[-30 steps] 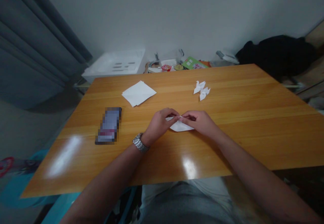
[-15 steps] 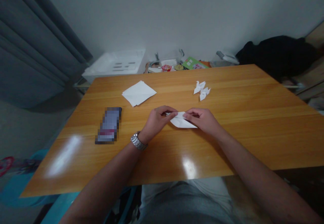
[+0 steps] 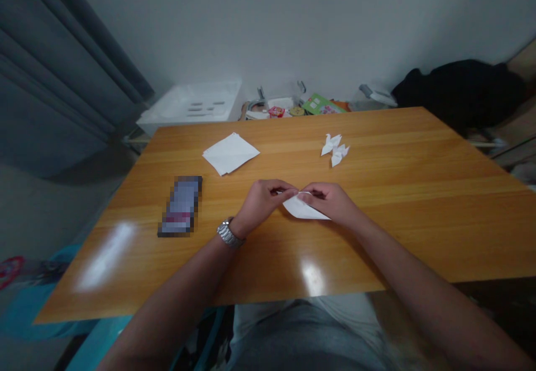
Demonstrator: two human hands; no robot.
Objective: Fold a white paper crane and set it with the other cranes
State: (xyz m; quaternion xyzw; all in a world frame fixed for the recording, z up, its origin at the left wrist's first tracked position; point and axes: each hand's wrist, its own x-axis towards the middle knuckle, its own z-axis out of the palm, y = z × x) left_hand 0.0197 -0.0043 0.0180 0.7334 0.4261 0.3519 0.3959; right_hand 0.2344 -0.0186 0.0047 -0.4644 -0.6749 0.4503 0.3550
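A partly folded white paper [image 3: 302,208] lies on the wooden table [image 3: 419,203] in front of me. My left hand [image 3: 260,203], with a metal watch [image 3: 228,234] on its wrist, pinches the paper's upper left edge with curled fingers. My right hand [image 3: 330,202] pinches the same edge from the right, its fingertips almost meeting the left ones. Most of the paper shows between and below the two hands. Further back lie two small finished folded paper figures [image 3: 335,148] and a stack of white square sheets [image 3: 230,153].
A dark phone [image 3: 181,206] lies left of my hands. Behind the table stand a white plastic box [image 3: 193,103], small coloured items [image 3: 299,108] and a black bag [image 3: 460,90]. A grey curtain [image 3: 50,80] hangs at the left.
Both hands kept working the paper's upper edge; the paper shifted slightly and its lower right corner now sticks out further under my right hand.
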